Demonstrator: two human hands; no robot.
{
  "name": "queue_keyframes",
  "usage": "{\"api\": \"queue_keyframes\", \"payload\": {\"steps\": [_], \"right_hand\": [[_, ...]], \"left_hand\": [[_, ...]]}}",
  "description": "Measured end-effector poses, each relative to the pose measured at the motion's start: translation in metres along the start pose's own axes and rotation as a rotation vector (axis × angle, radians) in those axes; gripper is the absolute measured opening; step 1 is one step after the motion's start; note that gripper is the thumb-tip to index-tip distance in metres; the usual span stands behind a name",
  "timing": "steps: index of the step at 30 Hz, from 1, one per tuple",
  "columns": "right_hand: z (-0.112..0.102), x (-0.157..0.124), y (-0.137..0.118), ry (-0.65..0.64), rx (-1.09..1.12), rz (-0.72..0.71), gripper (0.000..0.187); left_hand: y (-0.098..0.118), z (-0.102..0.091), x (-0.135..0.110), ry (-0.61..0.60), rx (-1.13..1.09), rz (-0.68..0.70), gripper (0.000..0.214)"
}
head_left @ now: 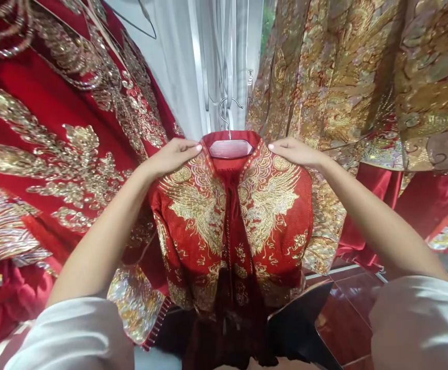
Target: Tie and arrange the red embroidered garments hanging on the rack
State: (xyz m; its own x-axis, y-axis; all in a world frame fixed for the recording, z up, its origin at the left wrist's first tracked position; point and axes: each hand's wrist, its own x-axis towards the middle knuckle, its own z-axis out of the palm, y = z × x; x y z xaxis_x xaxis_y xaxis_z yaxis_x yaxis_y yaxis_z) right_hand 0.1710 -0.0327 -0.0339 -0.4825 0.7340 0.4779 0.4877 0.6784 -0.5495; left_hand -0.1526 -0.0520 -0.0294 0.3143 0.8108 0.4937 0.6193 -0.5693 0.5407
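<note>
A red jacket (231, 221) with gold embroidered wings hangs in front of me on a pale hanger (230, 148) with a metal hook. My left hand (172, 156) lies over the jacket's left shoulder, fingers curled round the fabric beside the collar. My right hand (295, 151) grips the right shoulder the same way, thumb near the collar edge. Both forearms reach in from white sleeves at the bottom corners.
A large red garment with gold embroidery (54, 154) hangs close on the left. A gold brocade garment (362, 82) hangs on the right. White curtains (208, 61) and a window lie behind. Dark red floor tiles (347, 303) show at lower right.
</note>
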Motion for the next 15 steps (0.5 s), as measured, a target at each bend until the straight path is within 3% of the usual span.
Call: {"api": "queue_keyframes", "payload": {"steps": [2,4,6,8,9,11,13,15], "right_hand": [[-0.009,-0.015,0.019,-0.131,0.011,0.116,0.047],[-0.011,-0.033,0.038,-0.149,0.090,0.203,0.049],[-0.002,-0.049,0.051,0.044,0.162,0.251,0.050],[0.017,-0.061,0.052,0.376,0.088,0.271,0.049],[0.031,-0.066,0.049,0.553,-0.009,0.272,0.049],[0.069,-0.079,0.034,0.850,-0.240,0.262,0.050],[0.118,-0.099,0.017,1.018,-0.428,0.280,0.057],[0.175,-0.124,0.007,0.970,-0.542,0.378,0.066]], "left_hand": [[-0.022,-0.007,-0.007,-0.153,-0.066,-0.025,0.031],[-0.041,-0.007,-0.019,-0.205,-0.091,-0.092,0.037],[-0.046,0.005,-0.034,-0.028,0.011,-0.159,0.045],[-0.038,0.029,-0.050,0.334,0.241,-0.213,0.048],[-0.030,0.045,-0.057,0.506,0.348,-0.223,0.051],[-0.016,0.083,-0.075,0.713,0.468,-0.202,0.060],[-0.010,0.128,-0.097,0.771,0.505,-0.185,0.074],[-0.018,0.175,-0.127,0.682,0.549,-0.208,0.085]]}}
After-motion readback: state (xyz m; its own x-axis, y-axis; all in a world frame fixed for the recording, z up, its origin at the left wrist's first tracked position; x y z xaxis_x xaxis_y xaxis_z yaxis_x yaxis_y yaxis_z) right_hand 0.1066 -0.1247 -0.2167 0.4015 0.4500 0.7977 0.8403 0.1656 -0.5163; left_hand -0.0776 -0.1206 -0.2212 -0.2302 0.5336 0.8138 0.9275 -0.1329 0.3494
